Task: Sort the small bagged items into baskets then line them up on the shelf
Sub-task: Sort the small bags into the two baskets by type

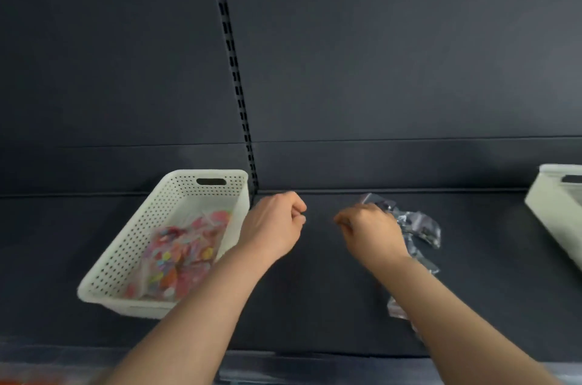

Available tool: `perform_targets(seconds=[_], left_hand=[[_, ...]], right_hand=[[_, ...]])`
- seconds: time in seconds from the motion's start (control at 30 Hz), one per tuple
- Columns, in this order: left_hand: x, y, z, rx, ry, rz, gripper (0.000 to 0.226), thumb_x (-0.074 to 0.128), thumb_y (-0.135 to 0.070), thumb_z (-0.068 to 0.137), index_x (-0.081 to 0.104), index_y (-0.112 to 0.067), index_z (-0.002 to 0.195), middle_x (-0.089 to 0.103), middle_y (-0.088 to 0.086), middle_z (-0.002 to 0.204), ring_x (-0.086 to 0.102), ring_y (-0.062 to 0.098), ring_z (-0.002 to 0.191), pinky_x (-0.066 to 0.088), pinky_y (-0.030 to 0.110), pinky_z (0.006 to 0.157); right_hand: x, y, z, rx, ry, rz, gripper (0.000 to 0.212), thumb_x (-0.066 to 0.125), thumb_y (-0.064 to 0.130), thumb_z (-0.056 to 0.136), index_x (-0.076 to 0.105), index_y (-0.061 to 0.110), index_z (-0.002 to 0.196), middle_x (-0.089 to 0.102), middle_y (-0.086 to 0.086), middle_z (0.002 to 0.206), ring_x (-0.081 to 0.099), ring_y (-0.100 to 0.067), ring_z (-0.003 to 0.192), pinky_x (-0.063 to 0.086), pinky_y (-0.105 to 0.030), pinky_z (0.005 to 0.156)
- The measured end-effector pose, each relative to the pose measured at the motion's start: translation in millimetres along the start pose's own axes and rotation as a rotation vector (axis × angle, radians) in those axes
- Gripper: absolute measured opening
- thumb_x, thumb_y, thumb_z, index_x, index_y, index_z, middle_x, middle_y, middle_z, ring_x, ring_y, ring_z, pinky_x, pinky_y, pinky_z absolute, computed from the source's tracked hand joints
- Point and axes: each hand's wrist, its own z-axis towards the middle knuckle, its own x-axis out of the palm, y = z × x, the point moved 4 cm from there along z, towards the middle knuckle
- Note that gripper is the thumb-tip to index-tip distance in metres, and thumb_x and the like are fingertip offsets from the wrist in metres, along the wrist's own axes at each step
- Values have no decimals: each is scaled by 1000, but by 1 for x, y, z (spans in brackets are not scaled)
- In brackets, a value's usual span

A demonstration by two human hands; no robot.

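A white perforated basket (126, 246) sits on the dark shelf (315, 306) at the left, with several pink and multicoloured small bags (182, 258) in it. My left hand (274, 227) hovers just right of that basket, its fingers curled, with nothing visible in it. To the right lies a loose pile of dark, silvery small bags (419, 227). My right hand (371, 233) rests on the pile's left end and grips some of the bags with curled fingers. My right forearm hides part of the pile.
A second white basket (554, 211) shows partly at the right edge of the shelf. A slotted metal upright (234, 70) runs up the dark back panel behind the left basket. The shelf's front lip lies near the bottom of the view.
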Motion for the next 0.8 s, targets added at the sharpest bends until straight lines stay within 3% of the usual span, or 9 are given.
perform_targets(seconds=[0.17,0.33,0.47,0.63,0.8], left_hand=[[56,-60,5,127,189,32,21,55,-22,97,65,-29,114,67,-10,109,60,13,102,50,32,85],[97,-104,4,296,268,118,34,54,-26,98,57,-31,131,54,-6,129,46,16,118,44,33,93],[107,-101,7,224,273,217,33,60,-29,95,58,-31,128,54,-5,128,46,18,117,44,34,91],[102,-103,18,139,166,204,28,62,-22,94,62,-30,120,56,-5,119,51,16,111,44,29,82],[104,-112,21,87,111,126,21,57,-20,96,64,-29,114,58,-9,113,56,11,100,48,26,77]], right_hand=[[-23,-70,-28,171,21,-99,35,54,17,88,65,36,115,64,7,117,52,-19,114,39,-31,87],[-32,-112,-45,230,37,-143,27,54,17,87,67,33,104,63,8,106,51,-20,105,34,-30,72],[-34,-129,-44,230,14,-126,18,56,28,89,68,33,102,62,8,102,51,-19,104,34,-30,71],[-37,-141,-37,247,39,-120,38,50,30,94,49,29,132,55,6,126,44,-20,120,40,-34,88],[-34,-158,-31,312,66,-163,34,36,32,100,48,22,130,52,1,126,44,-23,117,38,-35,88]])
